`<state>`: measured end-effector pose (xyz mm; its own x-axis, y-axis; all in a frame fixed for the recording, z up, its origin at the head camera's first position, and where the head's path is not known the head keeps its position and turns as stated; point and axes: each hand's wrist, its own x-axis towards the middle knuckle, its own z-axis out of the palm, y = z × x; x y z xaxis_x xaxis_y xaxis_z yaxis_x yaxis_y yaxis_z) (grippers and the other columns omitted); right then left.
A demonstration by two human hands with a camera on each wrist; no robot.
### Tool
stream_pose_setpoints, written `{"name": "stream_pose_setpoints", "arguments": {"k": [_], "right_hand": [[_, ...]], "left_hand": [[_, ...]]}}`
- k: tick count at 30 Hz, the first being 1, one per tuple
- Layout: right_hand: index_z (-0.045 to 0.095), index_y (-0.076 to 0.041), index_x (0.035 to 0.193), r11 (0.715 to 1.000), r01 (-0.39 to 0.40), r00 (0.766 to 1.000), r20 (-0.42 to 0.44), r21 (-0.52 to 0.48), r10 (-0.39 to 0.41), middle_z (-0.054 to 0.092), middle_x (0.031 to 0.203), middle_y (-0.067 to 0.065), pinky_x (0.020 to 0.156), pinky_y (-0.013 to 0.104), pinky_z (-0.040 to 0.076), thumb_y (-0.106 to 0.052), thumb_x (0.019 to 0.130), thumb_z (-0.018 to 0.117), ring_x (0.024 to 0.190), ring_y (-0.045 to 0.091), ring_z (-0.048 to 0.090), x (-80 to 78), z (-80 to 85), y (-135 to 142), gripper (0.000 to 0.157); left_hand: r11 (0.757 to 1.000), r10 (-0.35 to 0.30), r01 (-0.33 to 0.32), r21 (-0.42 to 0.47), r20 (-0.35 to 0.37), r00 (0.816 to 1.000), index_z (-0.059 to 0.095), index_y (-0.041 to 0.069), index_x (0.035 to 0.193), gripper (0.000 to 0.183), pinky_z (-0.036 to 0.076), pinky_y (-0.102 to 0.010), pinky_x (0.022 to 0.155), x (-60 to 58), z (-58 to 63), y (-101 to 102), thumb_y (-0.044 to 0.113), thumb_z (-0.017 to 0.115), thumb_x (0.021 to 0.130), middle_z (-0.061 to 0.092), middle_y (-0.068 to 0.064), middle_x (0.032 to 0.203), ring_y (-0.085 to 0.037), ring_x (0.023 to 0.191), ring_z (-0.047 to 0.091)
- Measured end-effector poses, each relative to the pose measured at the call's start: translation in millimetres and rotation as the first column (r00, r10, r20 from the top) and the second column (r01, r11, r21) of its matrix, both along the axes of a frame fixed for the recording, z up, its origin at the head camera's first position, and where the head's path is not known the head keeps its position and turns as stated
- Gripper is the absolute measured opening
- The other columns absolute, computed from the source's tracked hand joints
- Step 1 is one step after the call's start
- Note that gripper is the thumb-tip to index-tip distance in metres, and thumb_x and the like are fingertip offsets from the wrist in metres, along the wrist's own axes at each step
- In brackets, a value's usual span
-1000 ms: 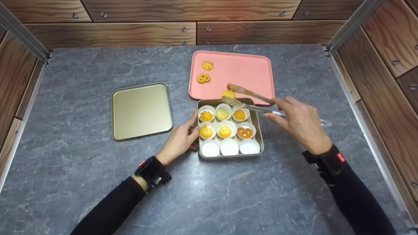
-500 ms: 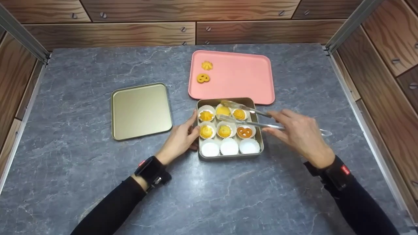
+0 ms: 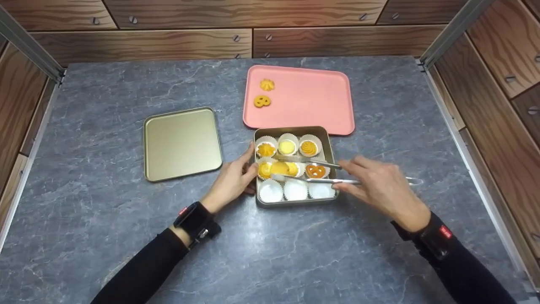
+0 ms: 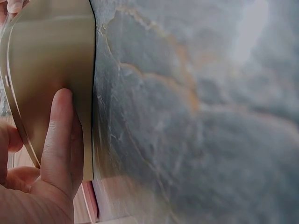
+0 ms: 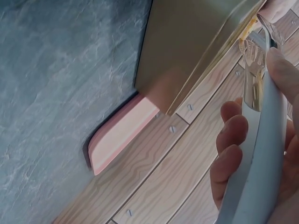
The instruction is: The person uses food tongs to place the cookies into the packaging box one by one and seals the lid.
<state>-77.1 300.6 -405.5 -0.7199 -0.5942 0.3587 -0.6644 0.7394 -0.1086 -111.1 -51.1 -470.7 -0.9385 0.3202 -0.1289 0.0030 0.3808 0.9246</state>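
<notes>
In the head view my right hand [image 3: 382, 185] holds a pair of metal tongs [image 3: 327, 180], seen close up in the right wrist view with its pale handles [image 5: 259, 154] in my fingers. Between the tongs' tips, over the middle row of the open cookie tin [image 3: 334, 145], is a yellow cookie [image 3: 280, 169]. It overlaps the two left cups of that row. My left hand [image 3: 232, 179] rests against the tin's left side, a straight finger [image 4: 57, 135] pressed to the outer wall. White paper cups line the tin; the back row holds cookies, and a pretzel-shaped cookie [image 3: 315, 170] sits middle right.
Behind the tin lies a pink tray [image 3: 312, 97] bearing a star-shaped cookie [image 3: 267, 85] and a pretzel-shaped cookie [image 3: 262, 101]. A gold tin lid [image 3: 182, 144] lies to the left on the grey marbled table [image 3: 270, 253]. Wood-patterned panels [image 3: 139, 44] enclose the back and sides.
The tongs have taken the yellow cookie from the pink tray's front edge and carried it over the tin's back row to its middle row. My left hand has stayed at the tin's side.
</notes>
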Motion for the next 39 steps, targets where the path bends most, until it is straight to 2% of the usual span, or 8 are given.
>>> {"name": "stream_pose_setpoints", "arguments": {"k": [7, 16, 21, 30, 39], "right_hand": [[0.076, -0.008, 0.119, 0.999, -0.053, 0.999, 0.008, -0.001, 0.053, 0.067, 0.087, 0.001, 0.042, 0.018, 0.041, -0.045, 0.086, 0.081, 0.057, 0.008, 0.054, 4.2, -3.1, -4.9, 0.050], [0.076, -0.013, 0.118, 0.998, -0.057, 0.996, 0.077, 0.032, 0.055, 0.071, 0.093, -0.001, 0.046, 0.025, 0.051, -0.047, 0.085, 0.082, 0.063, 0.011, 0.064, 5.4, -3.0, -9.9, 0.048], [0.076, -0.015, 0.118, 0.997, -0.070, 0.995, 0.077, 0.041, 0.067, 0.071, 0.095, -0.002, 0.048, 0.027, 0.053, -0.046, 0.082, 0.085, 0.066, 0.013, 0.067, 4.3, -2.1, -12.4, 0.049], [0.076, -0.014, 0.118, 0.995, -0.096, 0.990, 0.108, 0.035, 0.092, 0.072, 0.094, -0.001, 0.049, 0.025, 0.053, -0.045, 0.083, 0.085, 0.066, 0.011, 0.064, 2.5, -0.4, -17.6, 0.047], [0.075, -0.012, 0.120, 0.991, -0.100, 0.987, 0.133, 0.092, 0.087, 0.066, 0.089, -0.003, 0.047, 0.024, 0.050, -0.046, 0.082, 0.085, 0.063, 0.010, 0.059, 1.4, 3.0, -20.3, 0.051]], "left_hand": [[1.000, -0.001, 0.001, -0.002, -0.007, 1.000, 0.023, 0.015, 0.164, 0.066, 0.064, -0.032, 0.054, -0.5, -0.7, 0.0, 0.017, 0.058, 0.107, 0.063, -0.010, 0.084, -0.024, 0.060, 0.066], [1.000, -0.001, 0.001, 0.002, 0.004, 1.000, 0.022, 0.016, 0.164, 0.067, 0.064, -0.032, 0.055, 0.2, 0.9, -0.5, 0.019, 0.058, 0.107, 0.064, -0.010, 0.085, -0.024, 0.061, 0.067], [1.000, -0.003, 0.003, 0.003, 0.004, 1.000, 0.021, 0.016, 0.164, 0.067, 0.064, -0.032, 0.055, -0.2, 1.0, -0.4, 0.019, 0.058, 0.107, 0.064, -0.010, 0.086, -0.024, 0.061, 0.067], [1.000, -0.002, 0.002, 0.009, 0.003, 1.000, 0.022, 0.015, 0.164, 0.067, 0.065, -0.033, 0.055, 0.4, 0.2, -0.6, 0.017, 0.058, 0.107, 0.064, -0.011, 0.085, -0.025, 0.061, 0.067], [1.000, -0.007, 0.007, -0.003, -0.004, 1.000, 0.021, 0.015, 0.164, 0.068, 0.064, -0.032, 0.055, -0.3, -0.6, -0.6, 0.017, 0.058, 0.107, 0.064, -0.013, 0.086, -0.025, 0.061, 0.067]]}}
